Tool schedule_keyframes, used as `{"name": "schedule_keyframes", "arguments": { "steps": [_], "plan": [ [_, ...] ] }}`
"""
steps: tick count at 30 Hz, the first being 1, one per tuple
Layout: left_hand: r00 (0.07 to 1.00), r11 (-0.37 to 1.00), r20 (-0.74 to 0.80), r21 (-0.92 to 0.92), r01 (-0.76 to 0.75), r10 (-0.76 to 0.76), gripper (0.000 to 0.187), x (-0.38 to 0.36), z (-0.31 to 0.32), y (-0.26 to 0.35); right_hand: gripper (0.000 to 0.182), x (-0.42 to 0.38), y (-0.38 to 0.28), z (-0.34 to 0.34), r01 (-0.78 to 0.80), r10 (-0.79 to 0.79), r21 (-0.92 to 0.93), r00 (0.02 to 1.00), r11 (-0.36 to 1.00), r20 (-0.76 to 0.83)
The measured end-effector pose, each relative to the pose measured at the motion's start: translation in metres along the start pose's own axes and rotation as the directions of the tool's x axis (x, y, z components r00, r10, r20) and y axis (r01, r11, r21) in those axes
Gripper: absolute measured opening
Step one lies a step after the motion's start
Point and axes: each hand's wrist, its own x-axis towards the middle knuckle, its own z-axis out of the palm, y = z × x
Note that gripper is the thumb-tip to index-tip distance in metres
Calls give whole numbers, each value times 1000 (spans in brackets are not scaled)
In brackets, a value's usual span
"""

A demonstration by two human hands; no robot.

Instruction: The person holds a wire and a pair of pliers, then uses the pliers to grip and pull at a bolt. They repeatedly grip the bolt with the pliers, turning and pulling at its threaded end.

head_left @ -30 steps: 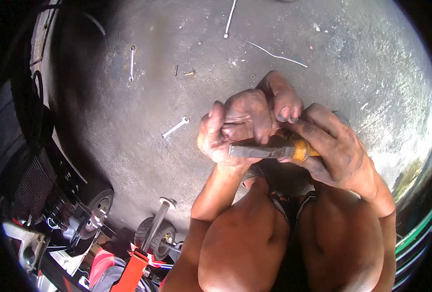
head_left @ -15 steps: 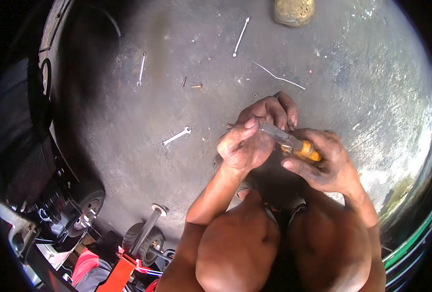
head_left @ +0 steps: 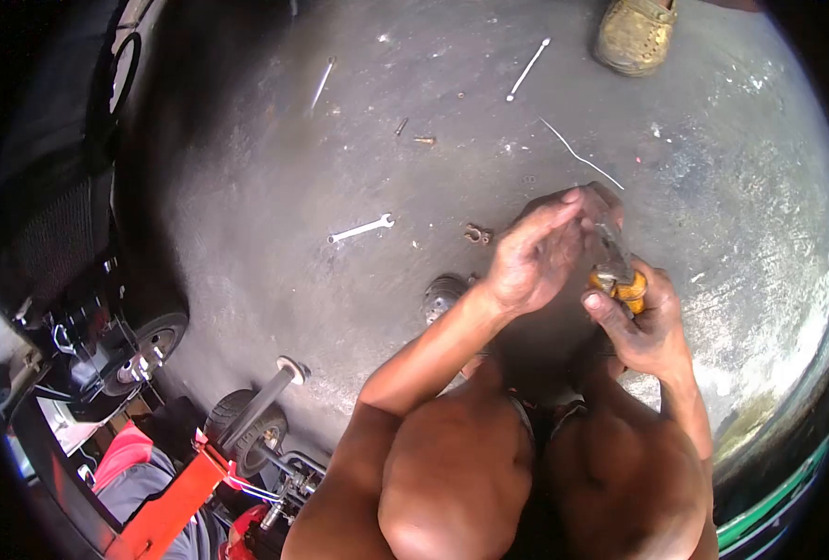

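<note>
My right hand (head_left: 646, 322) is wrapped round the yellow-orange handles of pliers (head_left: 631, 291), whose dark jaws point up toward my other hand. My left hand (head_left: 538, 252) is raised beside the jaws with its palm facing them. Its thumb and fingers are apart, and the far fingers are blurred and partly hidden. Whether those fingers touch anything small at the jaws cannot be made out. Below my left hand, a round dark metal part (head_left: 443, 297) lies on the floor, with a small rusty clamp-like piece (head_left: 476, 233) just above it.
Wrenches lie on the floor: one (head_left: 361, 229) left of my hands, others (head_left: 322, 82) (head_left: 527, 70) farther off. Two bolts (head_left: 424, 140) and a bent wire (head_left: 583, 159) are nearby. Another person's clog (head_left: 635, 37) stands at the top. Wheels (head_left: 144, 355) and a red metal bar (head_left: 174, 504) are lower left.
The view has shifted, so floor items appear moved. My left hand has turned and lifted beside the jaws, uncovering the round part and clamp-like piece. The pliers now point more steeply upward.
</note>
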Motion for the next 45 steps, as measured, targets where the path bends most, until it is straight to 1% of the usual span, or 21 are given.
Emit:
{"name": "schedule_keyframes", "arguments": {
  "steps": [1,2,5,6,9,12,14,15,16,18,21,23,25,29,30,33,34,37,38,40,45],
  "plan": [
    [1000,1000,-26,-8,-3,3,41,1,3,1,31,1,1,2,5,-5,15,1000,1000,-6],
    [998,1000,-57,-28,12,-14,39,1,4,2,30,0,-6,-1,6,-5,-61,1000,998,18],
    [996,992,-82,114,50,-41,37,0,-14,-1,31,0,-4,1,72,-70,-49,997,996,38],
    [995,982,-91,179,52,-36,29,-1,-14,1,30,1,-8,-2,44,-36,-107,996,993,77],
    [992,857,-35,508,-87,122,23,0,-16,4,32,3,-9,5,121,-125,-334,992,935,9],
    [975,736,-57,666,-122,214,23,4,-19,10,32,1,-13,5,81,-102,-372,994,925,-39],
    [967,671,-75,733,-111,242,24,5,-22,17,32,0,-5,4,-51,49,-103,998,993,-26],
    [966,648,-85,756,-99,246,24,6,-24,20,33,1,-2,3,-125,125,33,992,992,-4],
    [965,626,-95,775,-83,245,24,7,-26,23,33,3,-5,4,-107,107,170,994,980,10],
    [947,615,-92,779,-124,308,24,8,-26,28,34,5,-10,7,-88,90,432,996,897,15],
    [947,652,-82,743,-150,311,23,7,-20,33,37,3,-5,-6,-166,62,485,973,858,224],
    [940,696,-57,687,-207,336,24,8,-18,32,34,2,-5,-6,-217,88,498,959,840,270],
    [940,684,-31,694,-223,339,21,7,-16,33,32,4,-5,-6,-252,81,493,936,833,342],
    [930,621,54,731,-285,363,13,10,-25,27,29,5,-4,-9,-413,108,556,860,721,499],
    [935,661,69,688,-298,349,9,12,-27,25,29,5,1,-11,-419,47,579,836,700,547],
    [917,680,157,627,-380,368,8,16,-28,19,31,9,-4,-13,-442,-47,608,783,659,620],
    [920,645,176,667,-374,351,22,18,-27,19,34,11,-4,-16,-448,-100,618,753,646,651],
    [912,769,265,493,-407,313,21,20,-37,16,38,14,11,-7,-454,-257,724,725,519,639],
    [900,764,297,483,-429,318,26,21,-42,15,41,15,14,-4,-425,-313,753,722,503,617],
    [873,753,364,460,-472,325,37,26,-50,15,43,15,16,-5,-487,-329,747,687,453,648],
    [891,791,377,451,-414,252,54,28,-50,20,46,14,23,-5,-576,-376,707,599,410,707]
  ]
}}
